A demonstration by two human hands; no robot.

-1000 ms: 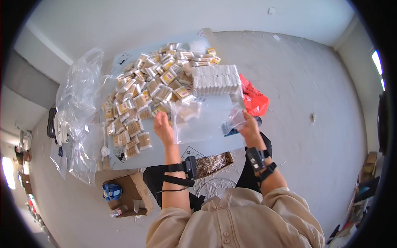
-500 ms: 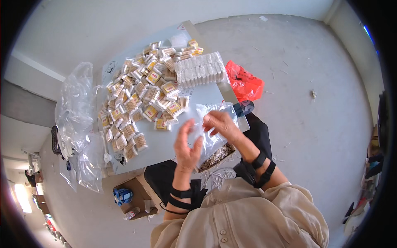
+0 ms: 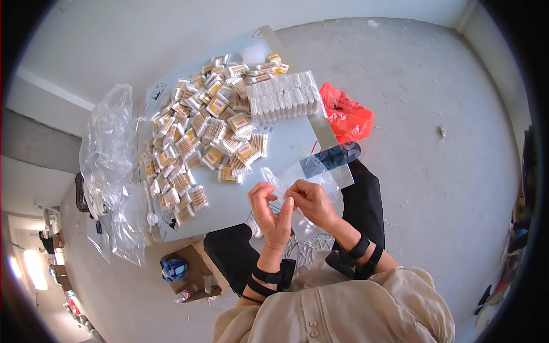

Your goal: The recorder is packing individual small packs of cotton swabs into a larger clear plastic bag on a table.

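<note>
Looking down onto a pale bench (image 3: pixel 286 137), slanting toward the upper right. Seeing a broad heap of swab packets (image 3: pixel 200 128) covering its left half, lying much as half a second ago. Following next with the clear bag (image 3: pixel 297 173), lying slack over the near edge of the bench and passing under the hands. Noting a block of white rolls (image 3: pixel 284 97) resting farther back, beside the heap, with a red bag (image 3: pixel 346 114) lying just past the right edge. Coming to the hands: drawing together now, after hovering apart over the film half a second ago. Keeping the left hand (image 3: pixel 271 220) loosely parted, fingers curling away from the thumb. Pinching with the right hand (image 3: pixel 318 208), apparently gripping film from the clear bag, meeting the left thumb at the tips. Judging from this change, shifting into finer fingertip work on the film, while leaving the packets untouched.
</note>
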